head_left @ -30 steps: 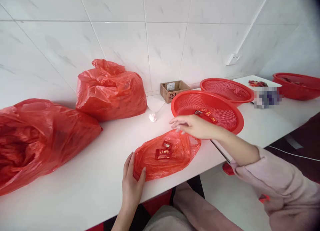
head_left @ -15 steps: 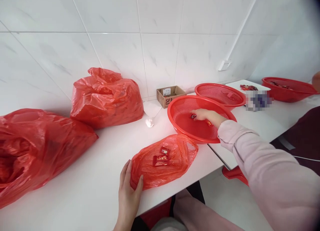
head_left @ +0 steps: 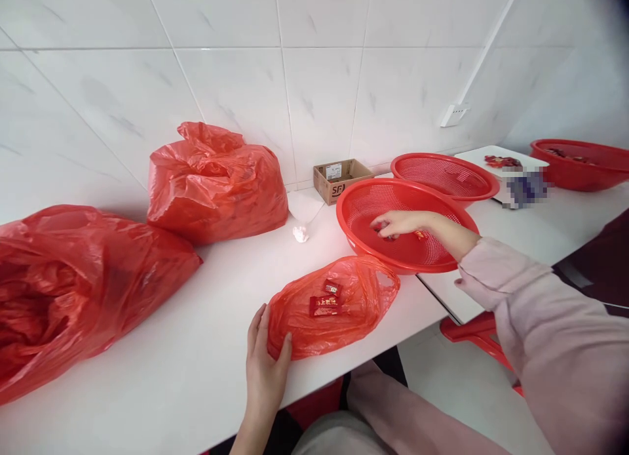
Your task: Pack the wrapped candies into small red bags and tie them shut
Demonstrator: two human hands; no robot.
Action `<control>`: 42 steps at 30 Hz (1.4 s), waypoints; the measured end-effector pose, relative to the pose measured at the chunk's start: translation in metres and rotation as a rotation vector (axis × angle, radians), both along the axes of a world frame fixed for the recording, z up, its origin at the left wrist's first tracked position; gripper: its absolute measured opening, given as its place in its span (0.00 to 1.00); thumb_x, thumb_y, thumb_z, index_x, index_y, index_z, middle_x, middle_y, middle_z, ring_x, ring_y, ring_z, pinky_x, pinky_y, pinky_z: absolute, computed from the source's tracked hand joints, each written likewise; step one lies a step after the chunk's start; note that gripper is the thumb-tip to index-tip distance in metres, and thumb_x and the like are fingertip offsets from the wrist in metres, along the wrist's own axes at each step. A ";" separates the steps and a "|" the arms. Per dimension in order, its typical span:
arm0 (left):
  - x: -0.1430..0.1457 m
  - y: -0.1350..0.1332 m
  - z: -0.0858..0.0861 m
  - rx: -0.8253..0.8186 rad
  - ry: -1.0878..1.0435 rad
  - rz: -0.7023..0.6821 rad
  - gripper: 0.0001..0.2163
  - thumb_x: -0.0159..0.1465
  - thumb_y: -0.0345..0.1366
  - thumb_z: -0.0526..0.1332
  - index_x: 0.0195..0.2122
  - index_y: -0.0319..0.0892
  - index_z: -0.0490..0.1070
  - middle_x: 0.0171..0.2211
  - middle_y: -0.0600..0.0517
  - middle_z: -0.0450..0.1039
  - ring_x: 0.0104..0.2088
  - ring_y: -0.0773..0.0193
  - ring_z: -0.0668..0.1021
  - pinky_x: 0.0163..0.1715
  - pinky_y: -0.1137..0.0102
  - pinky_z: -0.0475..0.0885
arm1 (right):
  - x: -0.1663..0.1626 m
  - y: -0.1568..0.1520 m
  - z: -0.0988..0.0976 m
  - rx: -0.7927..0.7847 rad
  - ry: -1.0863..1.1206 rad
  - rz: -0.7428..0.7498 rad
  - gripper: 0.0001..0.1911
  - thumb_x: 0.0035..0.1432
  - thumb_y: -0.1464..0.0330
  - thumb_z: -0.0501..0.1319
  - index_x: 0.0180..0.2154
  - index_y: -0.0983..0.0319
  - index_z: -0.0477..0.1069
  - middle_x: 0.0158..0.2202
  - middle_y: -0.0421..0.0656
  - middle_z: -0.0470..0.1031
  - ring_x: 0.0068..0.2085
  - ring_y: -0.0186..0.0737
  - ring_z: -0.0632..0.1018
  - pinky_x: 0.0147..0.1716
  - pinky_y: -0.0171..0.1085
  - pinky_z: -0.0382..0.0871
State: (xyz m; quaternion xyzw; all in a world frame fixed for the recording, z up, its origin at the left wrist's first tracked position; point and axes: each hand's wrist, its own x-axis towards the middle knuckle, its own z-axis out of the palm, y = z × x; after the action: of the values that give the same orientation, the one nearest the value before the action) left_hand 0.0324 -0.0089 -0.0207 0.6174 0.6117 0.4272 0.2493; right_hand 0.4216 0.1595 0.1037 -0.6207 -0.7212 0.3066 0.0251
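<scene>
I have one view only, head-worn. It looks forward and down, close over the table (head_left: 196, 350), toward the wall (head_left: 319, 81).

Small packing workroom: white tiled wall (head_left: 319, 81), white desk (head_left: 196, 350), stuffed red plastic sacks (head_left: 216, 179), round red mesh baskets (head_left: 442, 174).

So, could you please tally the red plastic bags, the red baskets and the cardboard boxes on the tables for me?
Red plastic bags: 3
Red baskets: 3
Cardboard box: 1
Total: 7
</scene>
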 end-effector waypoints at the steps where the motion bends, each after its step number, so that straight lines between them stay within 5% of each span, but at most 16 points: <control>1: 0.000 0.000 0.000 0.000 -0.004 0.000 0.26 0.65 0.40 0.58 0.65 0.48 0.58 0.64 0.47 0.58 0.64 0.52 0.64 0.64 0.55 0.61 | -0.006 -0.008 0.007 0.001 0.131 -0.008 0.23 0.56 0.68 0.61 0.54 0.59 0.71 0.46 0.47 0.78 0.40 0.41 0.80 0.40 0.37 0.75; 5: -0.001 0.001 -0.001 -0.003 -0.002 -0.017 0.25 0.66 0.41 0.58 0.64 0.47 0.58 0.65 0.46 0.57 0.64 0.53 0.63 0.64 0.55 0.60 | -0.045 -0.056 0.027 0.042 0.886 -0.025 0.24 0.56 0.71 0.62 0.55 0.59 0.69 0.45 0.46 0.76 0.41 0.39 0.79 0.40 0.38 0.75; 9: -0.002 0.002 -0.004 0.020 0.011 -0.026 0.26 0.66 0.41 0.58 0.64 0.46 0.58 0.65 0.46 0.57 0.64 0.54 0.63 0.64 0.56 0.60 | -0.090 -0.101 0.022 0.012 1.149 0.008 0.26 0.56 0.70 0.66 0.56 0.57 0.68 0.45 0.46 0.76 0.41 0.39 0.79 0.40 0.40 0.76; 18: -0.003 0.000 -0.008 0.043 0.012 -0.026 0.26 0.66 0.39 0.58 0.65 0.47 0.58 0.64 0.45 0.58 0.64 0.53 0.64 0.64 0.56 0.61 | -0.146 -0.134 -0.041 0.156 1.059 -0.183 0.22 0.57 0.64 0.65 0.54 0.47 0.68 0.47 0.40 0.76 0.45 0.42 0.78 0.46 0.41 0.76; 25: -0.002 0.000 -0.004 0.018 -0.002 -0.026 0.26 0.66 0.39 0.58 0.65 0.47 0.58 0.64 0.45 0.57 0.64 0.53 0.64 0.63 0.57 0.62 | -0.163 -0.130 -0.066 0.212 0.587 -0.162 0.14 0.61 0.55 0.57 0.49 0.45 0.72 0.46 0.37 0.78 0.45 0.46 0.80 0.52 0.43 0.74; 29: -0.002 0.000 -0.004 0.018 0.005 -0.024 0.26 0.65 0.39 0.59 0.65 0.47 0.58 0.64 0.46 0.58 0.64 0.52 0.64 0.63 0.57 0.62 | -0.170 -0.124 -0.070 0.245 0.563 -0.083 0.18 0.66 0.59 0.52 0.55 0.43 0.68 0.51 0.35 0.76 0.51 0.43 0.78 0.54 0.41 0.73; 33: -0.003 -0.001 -0.005 0.017 0.010 -0.024 0.26 0.66 0.39 0.58 0.65 0.48 0.58 0.65 0.46 0.57 0.64 0.52 0.63 0.63 0.57 0.62 | -0.151 -0.121 -0.043 0.421 0.549 -0.123 0.17 0.66 0.59 0.50 0.53 0.46 0.69 0.51 0.38 0.76 0.50 0.45 0.78 0.52 0.45 0.73; 38: -0.003 0.000 -0.005 0.032 0.013 -0.030 0.26 0.65 0.39 0.58 0.65 0.48 0.58 0.64 0.46 0.58 0.64 0.52 0.64 0.63 0.57 0.61 | -0.069 -0.087 0.018 0.637 0.197 -0.280 0.15 0.66 0.59 0.53 0.50 0.55 0.71 0.50 0.44 0.77 0.51 0.46 0.76 0.53 0.43 0.69; 40: -0.002 0.000 -0.004 0.029 0.008 -0.031 0.26 0.65 0.39 0.58 0.64 0.47 0.59 0.64 0.46 0.58 0.64 0.52 0.64 0.63 0.57 0.61 | -0.027 -0.059 0.030 0.570 -0.068 -0.345 0.17 0.65 0.59 0.54 0.53 0.56 0.69 0.53 0.45 0.75 0.54 0.48 0.74 0.55 0.44 0.66; 42: -0.002 0.001 -0.003 0.031 0.008 -0.029 0.25 0.65 0.39 0.58 0.64 0.47 0.59 0.64 0.46 0.58 0.64 0.53 0.64 0.63 0.58 0.61 | 0.012 -0.029 0.029 0.322 -0.346 -0.394 0.23 0.65 0.58 0.55 0.59 0.56 0.64 0.57 0.47 0.71 0.56 0.50 0.72 0.56 0.44 0.65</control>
State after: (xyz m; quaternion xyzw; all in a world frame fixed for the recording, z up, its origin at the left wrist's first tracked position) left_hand 0.0304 -0.0078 -0.0235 0.6317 0.5969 0.4305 0.2436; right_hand 0.4338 0.1303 0.1330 -0.7797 -0.6197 0.0674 0.0591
